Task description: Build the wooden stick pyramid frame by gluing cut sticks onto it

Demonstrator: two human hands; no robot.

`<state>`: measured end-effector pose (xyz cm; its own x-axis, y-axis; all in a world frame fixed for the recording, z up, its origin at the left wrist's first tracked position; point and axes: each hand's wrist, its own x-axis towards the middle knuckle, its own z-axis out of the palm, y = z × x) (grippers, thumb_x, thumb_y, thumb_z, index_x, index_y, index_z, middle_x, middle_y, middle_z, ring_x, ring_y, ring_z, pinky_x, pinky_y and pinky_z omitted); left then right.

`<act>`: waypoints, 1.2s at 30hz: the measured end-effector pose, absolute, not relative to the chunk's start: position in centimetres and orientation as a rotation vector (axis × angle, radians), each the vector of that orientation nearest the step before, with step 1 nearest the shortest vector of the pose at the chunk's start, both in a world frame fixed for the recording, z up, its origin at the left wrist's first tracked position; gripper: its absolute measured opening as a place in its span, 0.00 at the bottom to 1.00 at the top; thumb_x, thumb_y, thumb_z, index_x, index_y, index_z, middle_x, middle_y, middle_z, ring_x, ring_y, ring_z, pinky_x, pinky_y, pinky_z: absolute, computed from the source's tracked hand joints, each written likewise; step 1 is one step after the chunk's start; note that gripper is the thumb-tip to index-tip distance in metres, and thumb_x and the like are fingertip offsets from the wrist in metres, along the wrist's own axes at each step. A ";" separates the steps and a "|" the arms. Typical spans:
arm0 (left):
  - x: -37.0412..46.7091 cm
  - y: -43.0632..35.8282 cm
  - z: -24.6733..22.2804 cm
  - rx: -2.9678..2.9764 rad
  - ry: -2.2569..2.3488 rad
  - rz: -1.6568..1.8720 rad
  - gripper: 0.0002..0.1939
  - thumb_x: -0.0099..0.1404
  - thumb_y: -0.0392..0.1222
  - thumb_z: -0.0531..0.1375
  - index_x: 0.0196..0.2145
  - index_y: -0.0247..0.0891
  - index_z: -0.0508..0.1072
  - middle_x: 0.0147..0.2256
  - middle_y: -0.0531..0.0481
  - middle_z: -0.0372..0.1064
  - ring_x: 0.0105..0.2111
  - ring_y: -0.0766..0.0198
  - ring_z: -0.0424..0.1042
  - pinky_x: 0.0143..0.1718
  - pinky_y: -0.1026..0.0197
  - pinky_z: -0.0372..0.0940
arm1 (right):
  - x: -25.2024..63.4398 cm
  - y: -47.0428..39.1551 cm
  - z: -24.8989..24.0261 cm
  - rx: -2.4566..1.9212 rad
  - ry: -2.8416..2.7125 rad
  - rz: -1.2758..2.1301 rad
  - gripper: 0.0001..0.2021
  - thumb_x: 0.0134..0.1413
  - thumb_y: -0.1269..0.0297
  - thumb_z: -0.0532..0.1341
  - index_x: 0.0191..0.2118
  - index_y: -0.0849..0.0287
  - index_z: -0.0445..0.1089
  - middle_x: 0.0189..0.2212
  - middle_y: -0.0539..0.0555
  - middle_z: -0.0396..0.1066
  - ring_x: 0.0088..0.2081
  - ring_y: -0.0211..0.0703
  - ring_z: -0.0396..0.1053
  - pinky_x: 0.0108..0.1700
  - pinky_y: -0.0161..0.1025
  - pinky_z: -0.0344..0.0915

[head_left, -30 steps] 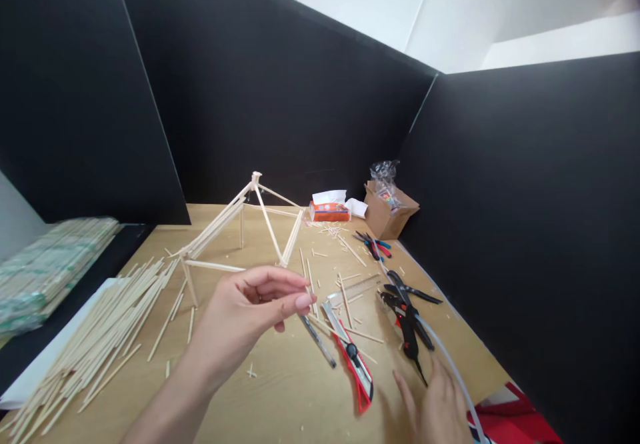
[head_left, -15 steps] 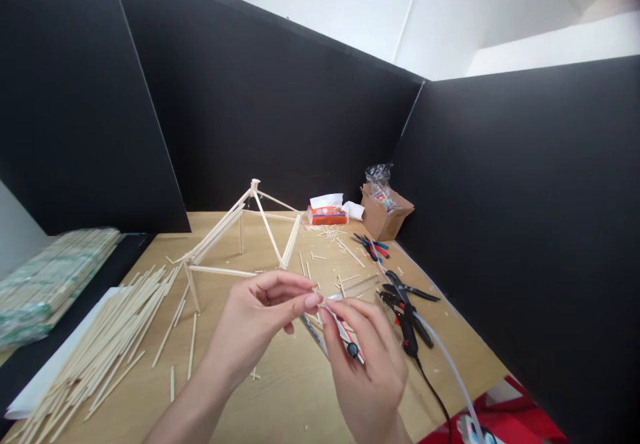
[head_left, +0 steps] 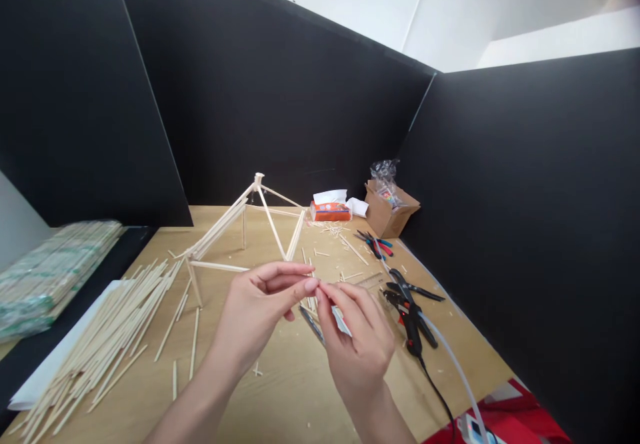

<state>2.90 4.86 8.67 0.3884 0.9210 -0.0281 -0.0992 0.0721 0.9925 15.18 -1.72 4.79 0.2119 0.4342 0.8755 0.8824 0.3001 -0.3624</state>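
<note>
Over the table in front of the stick frame, my left hand (head_left: 265, 307) has its thumb and forefinger pinched together. My right hand (head_left: 357, 337) is closed too, its fingertips meeting those of the left. Whatever lies between the fingertips is tiny and mostly covered, so I cannot make it out. Below the right fingers shows part of a white object with a red edge (head_left: 342, 322); the rest is hidden. A grey pen-like tool (head_left: 313, 326) lies just under the hands. Behind them stands the frame of thin wooden sticks (head_left: 215, 231), with upright legs and a peaked top.
Loose wooden sticks (head_left: 110, 337) are heaped at left beside wrapped stick bundles (head_left: 55, 274). To the right lie a black glue gun (head_left: 411, 331) with a cord, black cutters (head_left: 413, 291) and pliers (head_left: 375, 245). A tissue pack (head_left: 331, 211) and cardboard box (head_left: 390, 211) stand behind.
My right hand has shifted slightly left and up, closing against the left fingertips. A black round knob seen by the right fingers is now out of sight. The view has tilted slightly.
</note>
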 end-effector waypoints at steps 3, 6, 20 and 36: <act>3.0 4.9 8.5 1.270 0.878 0.957 0.12 0.51 0.45 0.69 0.34 0.39 0.79 0.30 0.48 0.78 0.29 0.61 0.76 0.21 0.69 0.65 | 15.1 -1.4 4.8 -1.329 -1.396 -0.493 0.10 0.52 0.75 0.63 0.40 0.57 0.74 0.32 0.52 0.75 0.34 0.39 0.71 0.38 0.37 0.67; 3.0 4.8 8.4 1.268 0.892 0.980 0.12 0.51 0.45 0.68 0.34 0.39 0.79 0.32 0.48 0.79 0.31 0.61 0.76 0.21 0.69 0.66 | 15.0 -1.1 5.0 -1.344 -1.396 -0.481 0.09 0.53 0.74 0.62 0.40 0.57 0.74 0.32 0.52 0.75 0.34 0.39 0.71 0.39 0.37 0.66; 2.8 4.4 9.0 1.309 0.986 1.066 0.11 0.53 0.45 0.68 0.35 0.41 0.79 0.34 0.50 0.79 0.31 0.64 0.77 0.23 0.71 0.67 | 14.7 0.1 5.9 -1.408 -1.434 -0.450 0.05 0.54 0.72 0.61 0.35 0.58 0.73 0.30 0.51 0.74 0.34 0.39 0.69 0.39 0.38 0.63; 2.3 4.4 9.0 1.328 0.989 1.146 0.10 0.54 0.42 0.67 0.36 0.43 0.79 0.36 0.51 0.79 0.32 0.66 0.77 0.24 0.74 0.68 | 14.3 0.8 7.1 -1.378 -1.468 -0.327 0.04 0.53 0.73 0.60 0.34 0.57 0.71 0.30 0.51 0.72 0.33 0.41 0.69 0.38 0.40 0.64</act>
